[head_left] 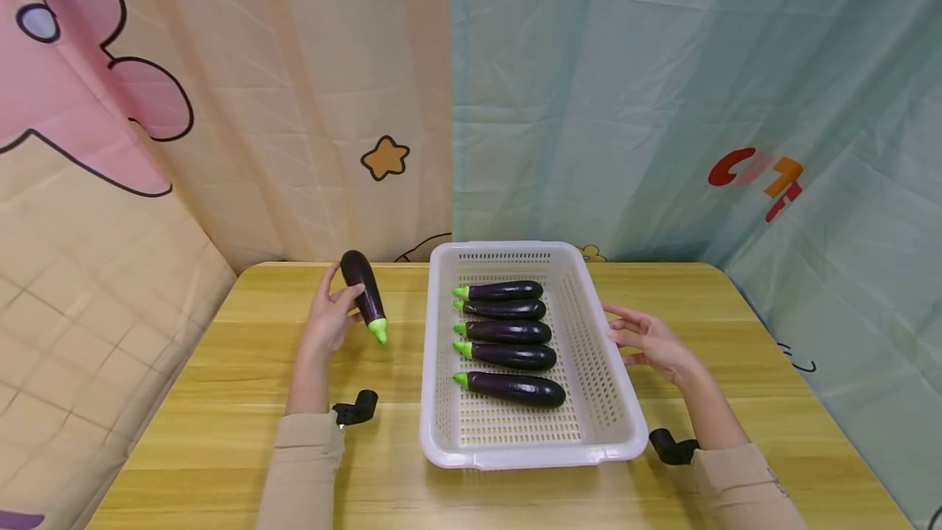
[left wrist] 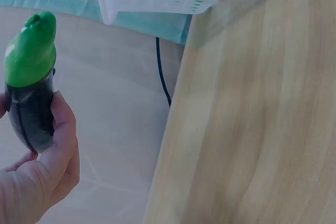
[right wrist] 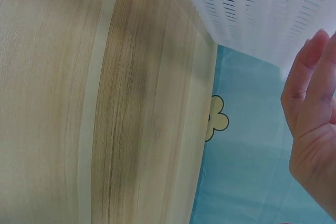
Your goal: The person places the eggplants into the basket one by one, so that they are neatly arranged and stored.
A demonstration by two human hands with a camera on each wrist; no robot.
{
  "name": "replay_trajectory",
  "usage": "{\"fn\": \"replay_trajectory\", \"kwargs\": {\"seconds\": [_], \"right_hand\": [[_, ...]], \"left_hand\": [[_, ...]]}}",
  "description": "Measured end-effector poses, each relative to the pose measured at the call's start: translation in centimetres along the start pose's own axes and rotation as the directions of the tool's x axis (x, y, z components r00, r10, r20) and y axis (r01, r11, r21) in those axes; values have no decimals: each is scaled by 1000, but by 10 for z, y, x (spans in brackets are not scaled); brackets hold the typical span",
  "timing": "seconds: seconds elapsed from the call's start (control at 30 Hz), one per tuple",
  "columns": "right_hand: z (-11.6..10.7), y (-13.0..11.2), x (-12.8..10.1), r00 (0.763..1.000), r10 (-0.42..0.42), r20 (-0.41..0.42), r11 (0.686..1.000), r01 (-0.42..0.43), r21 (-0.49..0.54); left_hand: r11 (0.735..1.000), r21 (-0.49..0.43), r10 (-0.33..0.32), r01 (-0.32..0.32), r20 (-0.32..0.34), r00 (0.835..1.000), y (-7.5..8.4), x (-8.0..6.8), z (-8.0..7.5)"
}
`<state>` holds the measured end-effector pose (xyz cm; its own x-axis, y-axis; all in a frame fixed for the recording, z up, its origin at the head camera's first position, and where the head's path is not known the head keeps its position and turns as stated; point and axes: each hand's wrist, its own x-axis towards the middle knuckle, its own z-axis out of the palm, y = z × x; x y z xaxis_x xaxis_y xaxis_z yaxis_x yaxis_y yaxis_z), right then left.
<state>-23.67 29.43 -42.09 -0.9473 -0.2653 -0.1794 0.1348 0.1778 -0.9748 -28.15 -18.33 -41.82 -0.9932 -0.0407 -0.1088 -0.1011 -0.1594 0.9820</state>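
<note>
Just left of the white slotted plastic basket [head_left: 589, 325], the left hand [head_left: 329, 319] curls its fingers round a glossy dark-purple eggplant [head_left: 363, 290] — smooth, club-shaped, with a lime-green cap — lifted above the pale wood-grain table [head_left: 221, 432]. The right hand [head_left: 651, 340] lies relaxed, fingers straight, beside the basket's right wall. Five matching eggplants [head_left: 508, 334] lie inside, side by side.

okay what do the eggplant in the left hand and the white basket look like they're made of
The eggplant in the left hand looks like a glossy plastic replica: even dark purple shine and a flat, bright green cap, though real can't be ruled out. The white basket looks like moulded plastic with a smooth, slightly shiny finish, its walls and floor pierced by regular rows of slots.
</note>
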Motion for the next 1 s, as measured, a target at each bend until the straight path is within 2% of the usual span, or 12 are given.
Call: {"fn": "replay_trajectory", "kwargs": {"seconds": [0.2,0.37,0.63,0.77,1.0], "right_hand": [[0,1,0,1000,-1,1,1000,1,12],[0,2,0,1000,-1,3,1000,1,20],[0,2,0,1000,0,0,1000,0,18],[0,1,0,1000,2,3,1000,-2,11],[0,0,0,1000,1,10,1000,-1,5]], "left_hand": [[999,26,37,-38,31,999,11,-4,9],[993,59,95,-97,41,995,21,-10,20],[963,180,181,-198,111,977,35,-22,42],[940,218,230,-263,165,959,39,-27,53],[848,357,310,-392,266,913,44,-36,74]]}}
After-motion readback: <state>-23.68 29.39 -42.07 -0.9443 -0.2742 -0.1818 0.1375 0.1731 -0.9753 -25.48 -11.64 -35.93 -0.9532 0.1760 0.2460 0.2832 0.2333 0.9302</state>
